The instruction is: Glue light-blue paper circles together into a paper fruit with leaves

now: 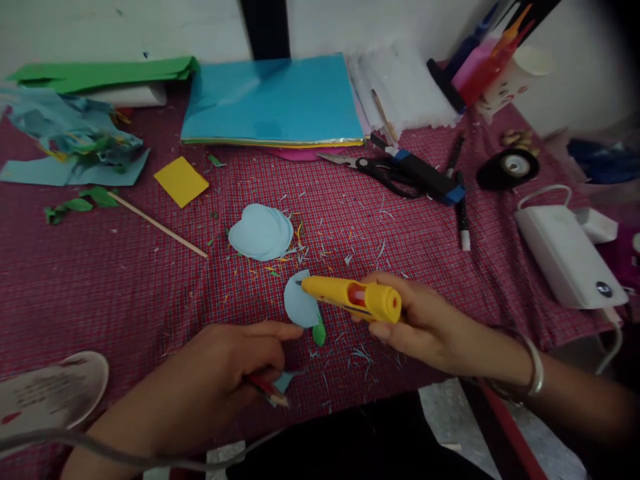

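My right hand [415,320] is wrapped round a yellow hot glue gun [345,295]. The gun's dark tip is at a cut piece of light blue paper [299,303], touching or just above it. My left hand [240,357] stretches its index finger to the lower edge of that paper, while its other fingers curl round a red pencil [267,388]. A green leaf-shaped piece [319,331] lies by the paper's lower right edge. Behind it rests a small stack of rounded light blue paper cut-outs [261,232].
Scissors [380,175], a black and blue cutter [430,177] and a white power bank [567,257] lie right. Coloured sheets [270,100] stand behind. A wooden stick [157,223] and a yellow square [181,182] lie left. A grey cable [100,448] crosses my left forearm.
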`<state>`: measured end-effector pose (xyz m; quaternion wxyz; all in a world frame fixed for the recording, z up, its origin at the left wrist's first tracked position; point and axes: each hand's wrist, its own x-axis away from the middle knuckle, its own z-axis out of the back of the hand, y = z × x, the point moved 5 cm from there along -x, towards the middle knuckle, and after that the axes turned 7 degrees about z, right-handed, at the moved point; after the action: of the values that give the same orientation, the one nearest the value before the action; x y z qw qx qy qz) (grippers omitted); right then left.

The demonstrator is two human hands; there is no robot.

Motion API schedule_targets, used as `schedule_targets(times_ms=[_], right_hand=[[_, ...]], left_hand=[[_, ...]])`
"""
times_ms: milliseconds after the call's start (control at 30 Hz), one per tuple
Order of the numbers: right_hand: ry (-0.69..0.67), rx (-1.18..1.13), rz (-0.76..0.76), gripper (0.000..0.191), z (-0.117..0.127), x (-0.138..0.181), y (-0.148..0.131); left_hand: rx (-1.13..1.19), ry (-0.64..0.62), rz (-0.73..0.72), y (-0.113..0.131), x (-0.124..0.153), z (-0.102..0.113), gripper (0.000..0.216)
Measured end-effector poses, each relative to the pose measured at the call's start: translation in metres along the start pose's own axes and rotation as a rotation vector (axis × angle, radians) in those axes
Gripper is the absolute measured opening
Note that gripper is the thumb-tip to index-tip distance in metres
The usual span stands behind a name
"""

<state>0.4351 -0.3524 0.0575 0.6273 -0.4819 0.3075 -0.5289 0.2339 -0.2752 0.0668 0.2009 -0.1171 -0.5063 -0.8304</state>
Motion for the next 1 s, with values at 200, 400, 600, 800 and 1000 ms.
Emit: schedule_targets(times_ms=[200, 400, 600, 800, 1000], right_hand=[[-0.154, 0.058, -0.013, 0.021, -0.001, 0.006, -0.015], [-0.107, 0.110, -0.069, 0.015, 0.014, 0.019, -0.019], [-0.027, 0.175, 0.064, 0.016, 0.013, -0.001, -0.015], [-0.194, 0.090, 0.070, 0.019, 0.009, 0.001, -0.018], [-0.111, -0.051, -0.052, 0.030, 0.009, 0.003, -0.006]], left_hand=[[0.001, 0.054, -0.022, -0.001, 0.000, -0.002, 0.031], [0.012, 0.066, 0.000, -0.009, 0.001, -0.003, 0.030], [0.005, 0.073, 0.006, -0.010, 0.002, -0.003, 0.026], [0.029, 0.049, -0.007, -0.009, -0.001, -0.003, 0.027], [0.047, 0.030, 0.000, -0.010, -0.002, -0.002, 0.028]])
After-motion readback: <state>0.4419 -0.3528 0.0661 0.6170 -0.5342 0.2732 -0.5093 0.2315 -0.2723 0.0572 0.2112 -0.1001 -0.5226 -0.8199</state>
